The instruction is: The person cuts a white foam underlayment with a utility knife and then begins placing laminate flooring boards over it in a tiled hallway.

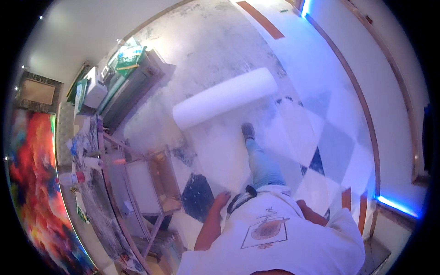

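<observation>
My left hand (222, 199) hangs beside my hip, just off the white shirt, above the checkered floor. Its fingers are too small and blurred to make out, and nothing shows in it. Close against my other side is my right hand (301, 205), mostly covered by the shirt and leg. What it holds, if anything, is hidden. A thick white roll (224, 98) lies on the floor ahead of me, slanting up toward the right. One dark shoe (248, 130) is planted a short way from the roll; neither hand touches the roll.
To the left stands a cluttered worktable (104, 192) with a wooden open box (164, 181) beside it. Farther off, a long bench (133, 91) carries a green bag (129, 59). An orange-brown strip (261, 19) lies on the far floor. A trimmed white wall (389, 87) borders the right.
</observation>
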